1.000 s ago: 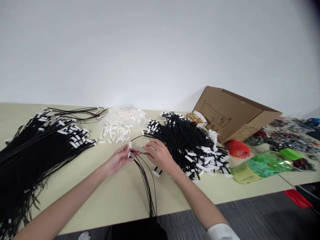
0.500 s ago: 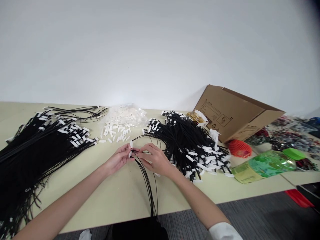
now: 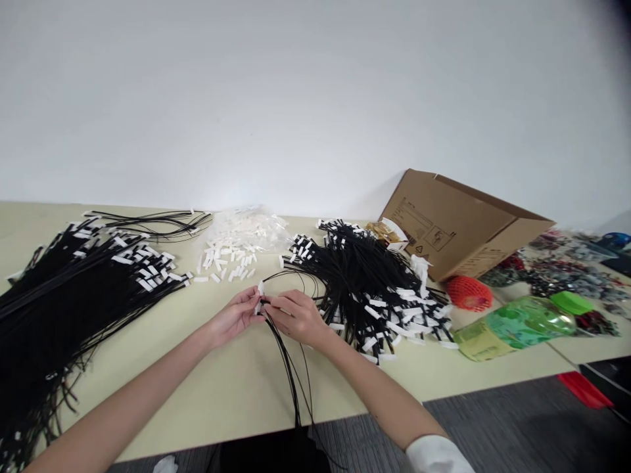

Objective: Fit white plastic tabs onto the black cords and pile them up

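Observation:
My left hand (image 3: 235, 318) pinches a small white clip (image 3: 259, 291) at the table's middle. My right hand (image 3: 294, 317) meets it, fingers pinched on the end of a thin black cord (image 3: 292, 374). A few such cords run from my hands down over the table's front edge. A big heap of black cords with white clips (image 3: 374, 289) lies just right of my hands. A pile of loose white clips (image 3: 231, 253) sits behind my hands.
Long black cords with clips (image 3: 64, 289) cover the table's left side. A tipped cardboard box (image 3: 458, 223) lies at the back right, with an orange net ball (image 3: 469, 293), a green plastic bag (image 3: 522, 323) and small mixed parts (image 3: 566, 269) beyond. The beige table (image 3: 236, 387) ends near me.
My right hand has slid left from the cord heap until its fingertips meet my left hand at the clip. The left hand has barely moved.

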### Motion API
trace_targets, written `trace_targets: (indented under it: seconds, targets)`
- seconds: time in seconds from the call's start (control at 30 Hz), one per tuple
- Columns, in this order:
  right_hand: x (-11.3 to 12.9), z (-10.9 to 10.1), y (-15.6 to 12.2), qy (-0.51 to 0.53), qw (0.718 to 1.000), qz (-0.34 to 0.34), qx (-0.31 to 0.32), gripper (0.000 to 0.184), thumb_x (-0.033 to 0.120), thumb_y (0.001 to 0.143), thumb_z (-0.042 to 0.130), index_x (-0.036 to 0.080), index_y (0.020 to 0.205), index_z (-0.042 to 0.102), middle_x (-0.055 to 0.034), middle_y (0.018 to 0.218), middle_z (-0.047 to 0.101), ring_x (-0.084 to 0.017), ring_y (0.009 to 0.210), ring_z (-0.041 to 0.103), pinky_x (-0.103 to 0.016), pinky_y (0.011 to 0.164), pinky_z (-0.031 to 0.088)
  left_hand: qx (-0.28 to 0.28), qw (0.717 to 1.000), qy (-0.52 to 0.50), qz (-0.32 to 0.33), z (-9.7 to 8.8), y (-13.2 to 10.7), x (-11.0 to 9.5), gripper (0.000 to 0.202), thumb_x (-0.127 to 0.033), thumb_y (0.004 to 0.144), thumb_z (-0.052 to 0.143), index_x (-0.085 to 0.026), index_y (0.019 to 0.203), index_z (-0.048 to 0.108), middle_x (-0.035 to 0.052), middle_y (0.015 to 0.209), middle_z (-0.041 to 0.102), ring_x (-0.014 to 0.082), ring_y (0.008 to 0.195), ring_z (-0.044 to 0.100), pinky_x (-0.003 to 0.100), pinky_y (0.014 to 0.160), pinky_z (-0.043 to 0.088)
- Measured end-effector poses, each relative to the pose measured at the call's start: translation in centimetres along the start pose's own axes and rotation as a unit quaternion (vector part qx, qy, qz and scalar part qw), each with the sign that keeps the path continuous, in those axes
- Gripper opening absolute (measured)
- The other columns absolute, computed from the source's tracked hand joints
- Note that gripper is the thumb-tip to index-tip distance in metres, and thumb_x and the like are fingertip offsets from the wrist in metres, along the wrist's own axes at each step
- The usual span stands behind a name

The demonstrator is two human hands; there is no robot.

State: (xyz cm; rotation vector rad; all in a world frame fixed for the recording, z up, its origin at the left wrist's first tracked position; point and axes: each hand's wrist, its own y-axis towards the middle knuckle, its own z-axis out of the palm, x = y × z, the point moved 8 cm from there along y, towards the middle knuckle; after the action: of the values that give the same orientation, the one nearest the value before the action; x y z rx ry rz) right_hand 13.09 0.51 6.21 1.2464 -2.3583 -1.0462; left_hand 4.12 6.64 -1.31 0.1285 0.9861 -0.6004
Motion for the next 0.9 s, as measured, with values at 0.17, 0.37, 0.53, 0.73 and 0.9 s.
trace_targets:
  seconds: [0.17, 0.37, 0.53, 0.73, 0.9]
  targets:
    - [-0.4, 0.5, -0.3, 0.004, 1.0, 0.012, 0.013, 0.014, 0.018, 0.083, 0.052, 0.02, 0.095, 0.059, -0.0051, 0.092, 0.062, -0.014, 0.084, 0.054, -0.028, 0.07, 0.046, -0.002, 1.0, -0.003, -0.004, -0.1, 0.0, 0.1, 0.011, -0.019, 0.073, 0.064, -0.014, 0.08, 0.058, 0.0011, 0.075, 0.058, 0.0093, 0.063, 0.059, 0.02, 0.056, 0.054]
    - [-1.5, -1.4, 0.4, 0.144, 0.985, 0.079, -0.058, 0.013, 0.014, 0.083, 0.05, 0.018, 0.092, 0.058, -0.0046, 0.088, 0.064, -0.013, 0.087, 0.055, -0.028, 0.077, 0.048, -0.007, 1.0, 0.015, 0.001, 0.0, 0.0, 0.0, 0.011, -0.019, 0.072, 0.065, -0.015, 0.079, 0.058, 0.0007, 0.076, 0.059, 0.0111, 0.066, 0.061, 0.023, 0.059, 0.055]
    - [-1.9, -1.8, 0.4, 0.21, 0.973, 0.089, -0.034, 0.015, 0.013, 0.082, 0.05, 0.018, 0.093, 0.059, -0.0043, 0.091, 0.063, -0.013, 0.095, 0.053, -0.029, 0.081, 0.048, -0.012, 1.0, 0.022, 0.003, -0.1, 0.0, -0.1, 0.01, -0.018, 0.074, 0.062, -0.014, 0.083, 0.059, 0.0033, 0.081, 0.062, 0.0116, 0.069, 0.062, 0.021, 0.06, 0.055]
    - [-1.4, -1.1, 0.1, 0.147, 0.988, 0.048, 0.003, 0.018, 0.014, 0.08, 0.054, 0.02, 0.095, 0.06, -0.0043, 0.098, 0.06, -0.014, 0.092, 0.051, -0.029, 0.079, 0.047, -0.028, 0.999, 0.017, -0.004, -0.6, 0.0, 0.1, 0.009, -0.018, 0.075, 0.061, -0.014, 0.084, 0.06, 0.0043, 0.084, 0.062, 0.0107, 0.069, 0.062, 0.02, 0.06, 0.055]
    - [-0.8, -0.7, -0.1, 0.085, 0.996, 0.01, -0.008, 0.019, 0.014, 0.081, 0.053, 0.019, 0.099, 0.059, -0.0047, 0.099, 0.061, -0.014, 0.091, 0.051, -0.028, 0.079, 0.047, -0.024, 1.0, 0.007, -0.007, -0.6, 0.2, 0.1, 0.009, -0.017, 0.075, 0.062, -0.013, 0.082, 0.059, 0.0028, 0.079, 0.061, 0.0102, 0.066, 0.062, 0.019, 0.058, 0.055]
